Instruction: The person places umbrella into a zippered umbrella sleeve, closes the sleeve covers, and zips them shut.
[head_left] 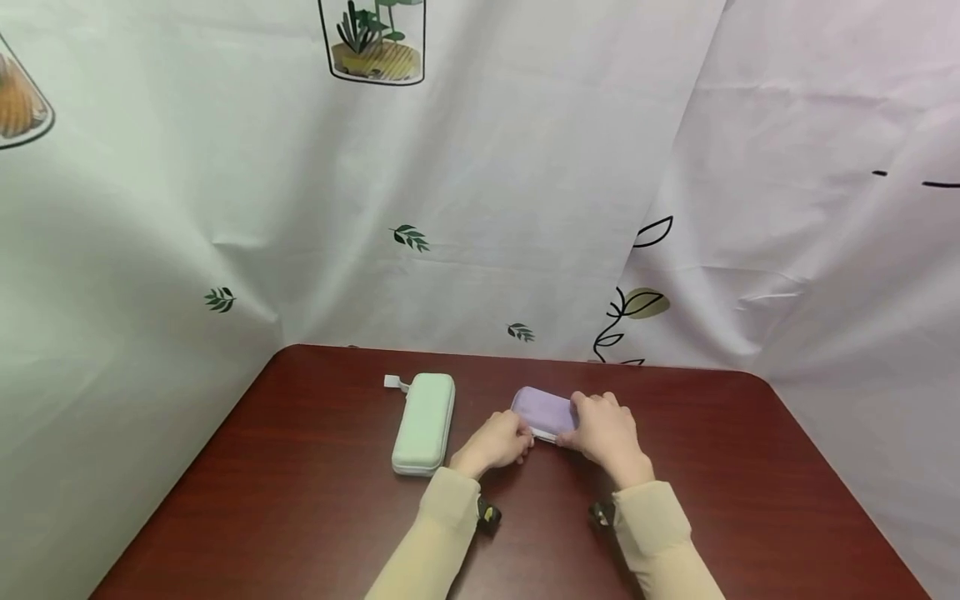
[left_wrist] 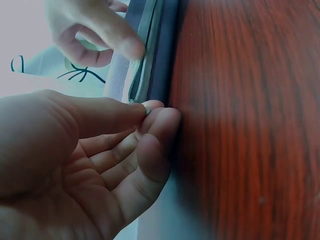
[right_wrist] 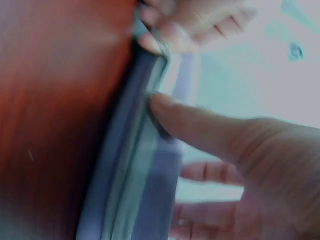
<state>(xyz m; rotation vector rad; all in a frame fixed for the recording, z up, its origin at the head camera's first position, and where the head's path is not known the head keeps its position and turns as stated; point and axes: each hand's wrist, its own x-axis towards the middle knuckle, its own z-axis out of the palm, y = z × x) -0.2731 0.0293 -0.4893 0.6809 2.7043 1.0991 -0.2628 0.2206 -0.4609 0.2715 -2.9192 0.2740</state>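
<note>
A purple zippered case point(head_left: 542, 410) lies on the table in the head view, between the two hands. The left hand point(head_left: 497, 442) is at its near left corner. In the left wrist view, that thumb and forefinger pinch a small zipper pull point(left_wrist: 147, 111), mostly hidden by the fingertips. Beside it the zipper point(left_wrist: 141, 75) shows a narrow dark gap between its teeth. Across the case's right end, the right hand point(head_left: 606, 433) grips it, thumb on the near side and fingers over the top. The right wrist view is blurred.
A pale green zippered case point(head_left: 424, 425) with a white strap tab point(head_left: 393, 382) lies left of the purple one. Both rest on a dark red-brown wooden table point(head_left: 300, 500). A white printed cloth point(head_left: 480, 167) hangs behind the table's far edge.
</note>
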